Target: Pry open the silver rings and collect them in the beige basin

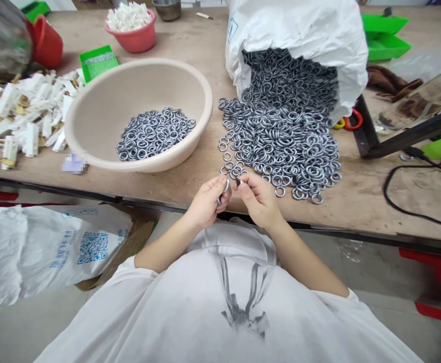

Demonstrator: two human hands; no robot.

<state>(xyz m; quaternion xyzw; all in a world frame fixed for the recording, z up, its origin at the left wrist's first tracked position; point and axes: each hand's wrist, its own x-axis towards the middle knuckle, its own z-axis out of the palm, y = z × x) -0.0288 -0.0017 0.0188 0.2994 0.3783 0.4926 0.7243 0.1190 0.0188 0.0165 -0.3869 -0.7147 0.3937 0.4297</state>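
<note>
Pinching ring [227, 186], between left fingers [215, 186]

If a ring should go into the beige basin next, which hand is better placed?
Probably the left hand: it holds a metal ring and is nearer the beige basin. The right hand is farther from it, pinching a small dark object.

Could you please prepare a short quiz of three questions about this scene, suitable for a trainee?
1. Multiple choice: the left hand holds A) scissors; B) a grey ring; C) a red bowl.
2. True or false: the beige basin has rings in it.
3. Fill in: on the table, loose rings spill from the mouth of a white ____.

Key: 1. B; 2. True; 3. bag.
</note>
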